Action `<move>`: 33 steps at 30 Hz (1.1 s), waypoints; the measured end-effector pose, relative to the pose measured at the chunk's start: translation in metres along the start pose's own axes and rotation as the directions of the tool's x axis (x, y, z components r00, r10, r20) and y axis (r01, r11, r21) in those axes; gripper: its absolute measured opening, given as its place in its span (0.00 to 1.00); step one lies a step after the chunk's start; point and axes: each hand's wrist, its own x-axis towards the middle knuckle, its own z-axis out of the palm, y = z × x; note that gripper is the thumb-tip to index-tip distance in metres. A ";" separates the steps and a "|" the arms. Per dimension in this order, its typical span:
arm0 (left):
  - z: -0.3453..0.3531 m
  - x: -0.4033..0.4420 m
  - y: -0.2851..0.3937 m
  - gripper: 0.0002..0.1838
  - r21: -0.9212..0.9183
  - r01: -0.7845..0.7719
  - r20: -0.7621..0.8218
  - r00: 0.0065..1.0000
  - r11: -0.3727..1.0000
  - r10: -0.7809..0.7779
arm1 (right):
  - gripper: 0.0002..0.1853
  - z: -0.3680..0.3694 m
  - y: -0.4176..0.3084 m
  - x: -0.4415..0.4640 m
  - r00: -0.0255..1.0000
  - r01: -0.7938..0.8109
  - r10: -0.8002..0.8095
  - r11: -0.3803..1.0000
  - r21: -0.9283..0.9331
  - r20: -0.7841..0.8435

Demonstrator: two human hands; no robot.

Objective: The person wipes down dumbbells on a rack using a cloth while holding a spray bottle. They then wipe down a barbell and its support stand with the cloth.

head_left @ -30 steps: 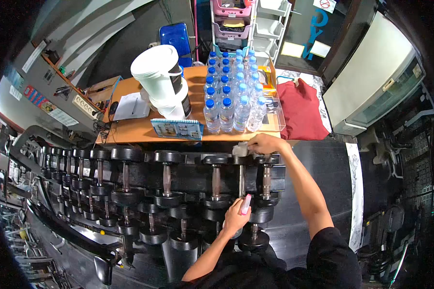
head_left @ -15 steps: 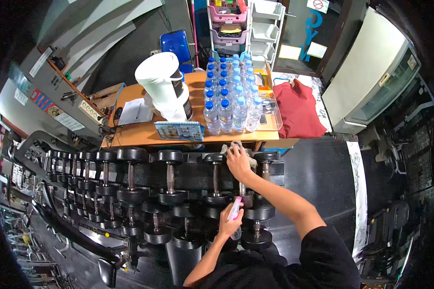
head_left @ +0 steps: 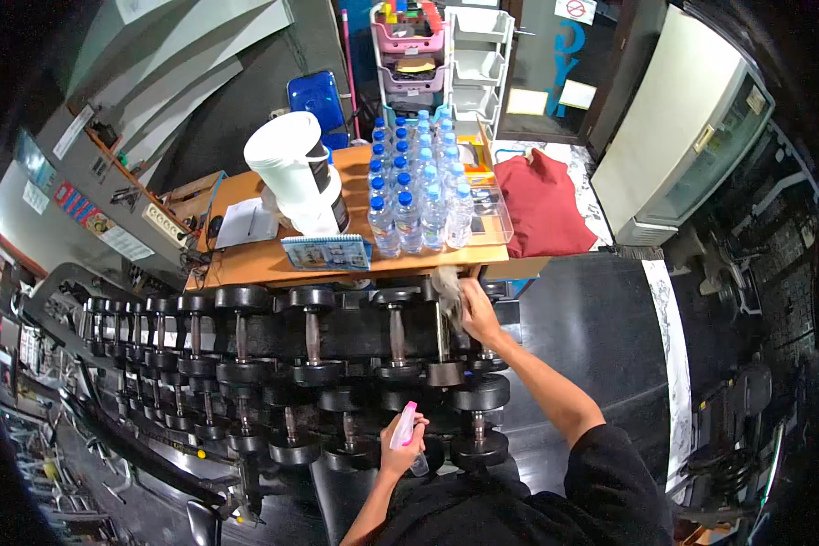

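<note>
My left hand is wrapped around a spray bottle with a pink and clear head, held low over the near row of the rack. In my right hand is a crumpled greyish cloth, pinched at the far end of a dumbbell with a metal handle. Part of that dumbbell's far head is hidden by the cloth. Just left of it lies another black dumbbell. A further dumbbell sits in the near row, between my two arms.
Two rows of dumbbells run leftward along the rack. Behind stands a wooden table with several water bottles, a white bucket and a desk calendar. A red cloth lies right of it, near a fridge.
My right hand and the cloth have shifted right and turned from flat over the dumbbell's end to its side. The spray bottle in my left hand has moved left and lower.
</note>
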 end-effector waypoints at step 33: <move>0.000 0.029 0.024 0.10 -0.093 0.011 0.109 0.994 0.996 -0.001 | 0.14 0.048 -0.003 -0.005 0.337 -0.298 0.827 -0.359 0.884 0.450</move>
